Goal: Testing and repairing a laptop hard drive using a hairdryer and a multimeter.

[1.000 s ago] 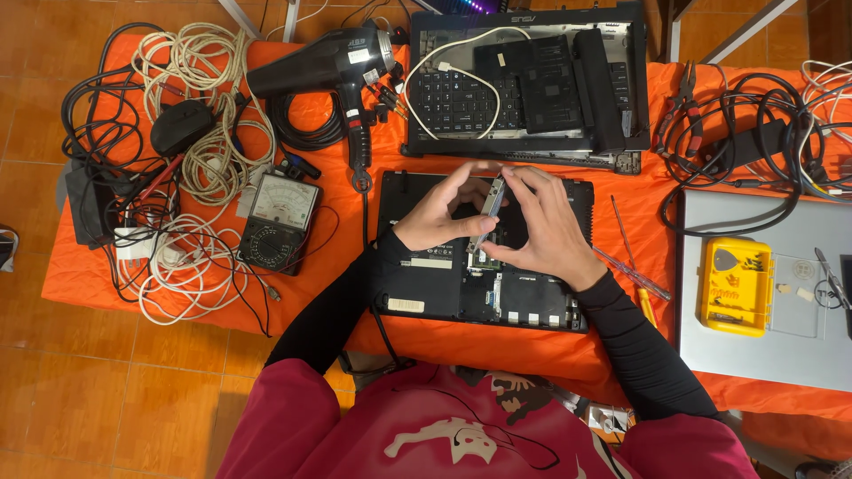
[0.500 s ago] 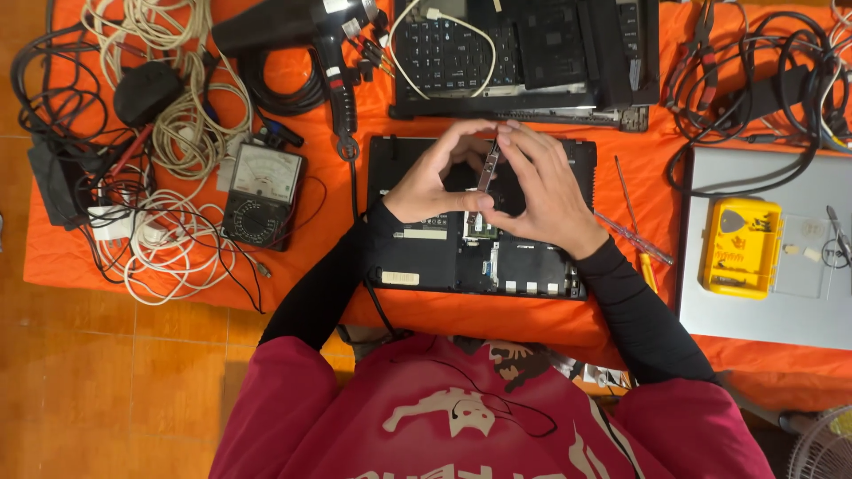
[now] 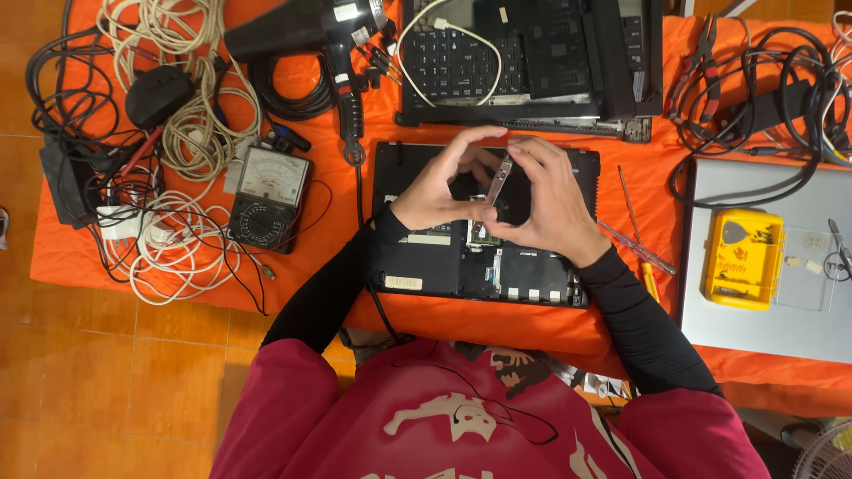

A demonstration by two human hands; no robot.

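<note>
Pinching a thin metal strip (image 3: 497, 184), both left hand (image 3: 439, 182) and right hand (image 3: 550, 200) hide the laptop base (image 3: 426, 257) beneath.

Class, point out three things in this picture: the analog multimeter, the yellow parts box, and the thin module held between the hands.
analog multimeter (image 3: 269, 197), head view, on its dial face.
yellow parts box (image 3: 744, 259), head view, on its middle.
thin module (image 3: 495, 188), head view, on its raised edge.

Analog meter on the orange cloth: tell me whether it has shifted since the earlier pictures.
No. The analog meter keeps its place beside the white cable coil; only the camera view shifted.
</note>
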